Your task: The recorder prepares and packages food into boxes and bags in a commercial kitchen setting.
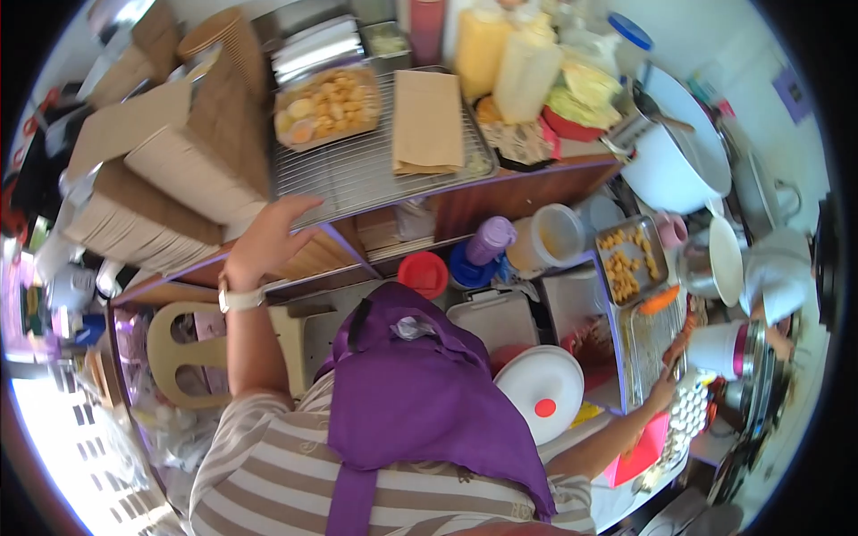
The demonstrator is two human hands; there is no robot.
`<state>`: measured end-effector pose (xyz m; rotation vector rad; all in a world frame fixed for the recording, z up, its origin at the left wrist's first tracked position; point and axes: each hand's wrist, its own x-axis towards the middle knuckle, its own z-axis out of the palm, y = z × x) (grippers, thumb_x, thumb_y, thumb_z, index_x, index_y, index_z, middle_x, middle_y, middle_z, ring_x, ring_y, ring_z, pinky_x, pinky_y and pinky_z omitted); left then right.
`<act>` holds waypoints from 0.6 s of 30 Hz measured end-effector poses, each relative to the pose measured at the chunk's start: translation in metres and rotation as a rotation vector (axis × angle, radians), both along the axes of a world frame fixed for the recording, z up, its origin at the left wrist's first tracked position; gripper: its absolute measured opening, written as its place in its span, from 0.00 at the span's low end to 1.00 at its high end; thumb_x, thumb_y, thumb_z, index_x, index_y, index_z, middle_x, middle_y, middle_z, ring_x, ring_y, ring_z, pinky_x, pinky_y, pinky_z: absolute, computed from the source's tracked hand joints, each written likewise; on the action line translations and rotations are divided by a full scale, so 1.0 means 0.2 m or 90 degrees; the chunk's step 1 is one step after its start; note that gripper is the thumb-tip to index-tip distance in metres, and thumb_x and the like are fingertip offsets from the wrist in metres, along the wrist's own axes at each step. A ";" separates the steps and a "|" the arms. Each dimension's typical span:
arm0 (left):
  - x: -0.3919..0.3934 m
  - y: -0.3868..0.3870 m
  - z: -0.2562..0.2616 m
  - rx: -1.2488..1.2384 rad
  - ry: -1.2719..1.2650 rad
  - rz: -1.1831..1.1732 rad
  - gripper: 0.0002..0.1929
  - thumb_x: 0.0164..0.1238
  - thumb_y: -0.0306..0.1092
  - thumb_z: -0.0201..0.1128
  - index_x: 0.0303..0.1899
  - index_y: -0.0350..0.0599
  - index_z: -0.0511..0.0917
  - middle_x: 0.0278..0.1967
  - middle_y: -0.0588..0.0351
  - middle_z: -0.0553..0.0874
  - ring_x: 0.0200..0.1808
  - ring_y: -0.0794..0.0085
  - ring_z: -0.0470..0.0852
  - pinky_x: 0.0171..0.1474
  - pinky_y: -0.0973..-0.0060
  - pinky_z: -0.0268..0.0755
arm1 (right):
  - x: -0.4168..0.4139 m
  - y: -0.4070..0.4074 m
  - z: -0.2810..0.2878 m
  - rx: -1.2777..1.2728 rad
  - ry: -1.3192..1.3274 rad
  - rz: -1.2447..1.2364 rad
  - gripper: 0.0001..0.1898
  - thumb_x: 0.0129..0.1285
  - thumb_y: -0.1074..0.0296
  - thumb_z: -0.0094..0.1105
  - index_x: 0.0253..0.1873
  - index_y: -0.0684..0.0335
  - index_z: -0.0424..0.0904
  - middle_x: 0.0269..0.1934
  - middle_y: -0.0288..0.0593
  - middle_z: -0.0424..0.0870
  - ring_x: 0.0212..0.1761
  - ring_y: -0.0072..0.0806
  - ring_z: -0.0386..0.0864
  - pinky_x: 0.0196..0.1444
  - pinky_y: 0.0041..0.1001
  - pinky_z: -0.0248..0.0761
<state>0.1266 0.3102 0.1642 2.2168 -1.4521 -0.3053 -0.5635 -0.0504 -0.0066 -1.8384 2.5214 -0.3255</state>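
Observation:
My left hand [271, 234] is held over the front edge of the counter, fingers apart and nothing in it. Beside it stand stacks of brown paper bags [201, 167]. A wire rack on a metal tray [322, 171] lies just beyond the fingers. On that rack are a paper food tray of small golden fried balls [335, 100] and a folded brown paper bag [427, 120]. Far to the right, my right hand [662, 387] reaches beside a second wire rack [647, 355]. Something narrow and orange-brown seems to extend from it, too small to make out; its grip is unclear.
A metal tray of fried pieces [630, 261] sits at the right, near a large white tub [677, 147]. Squeeze bottles [529, 67] and a red bowl of cabbage [580, 100] stand behind. Below are a white round lid [539, 395] and a plastic chair [181, 355].

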 end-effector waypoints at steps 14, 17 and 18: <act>0.63 -0.36 -0.54 -0.434 0.051 0.515 0.35 0.56 0.35 0.58 0.60 0.25 0.49 0.60 0.32 0.58 0.63 0.47 0.54 0.65 0.65 0.44 | 2.75 0.50 0.95 -0.073 -0.451 0.716 0.21 0.59 0.55 0.54 0.52 0.63 0.72 0.38 0.51 0.79 0.41 0.34 0.77 0.46 0.27 0.66; 0.68 -0.39 -0.62 -0.571 0.286 0.486 0.32 0.61 0.33 0.54 0.61 0.27 0.49 0.60 0.33 0.59 0.62 0.50 0.58 0.64 0.67 0.49 | 3.18 0.58 0.83 0.034 -0.467 0.775 0.23 0.56 0.49 0.54 0.49 0.62 0.74 0.34 0.53 0.79 0.38 0.44 0.77 0.42 0.31 0.67; 0.69 -0.40 -0.64 -0.622 0.345 0.405 0.27 0.65 0.33 0.47 0.61 0.29 0.50 0.59 0.34 0.62 0.60 0.52 0.64 0.61 0.69 0.54 | 3.27 0.61 0.81 0.035 -0.422 0.765 0.23 0.56 0.49 0.54 0.48 0.62 0.74 0.34 0.54 0.80 0.38 0.45 0.77 0.41 0.32 0.67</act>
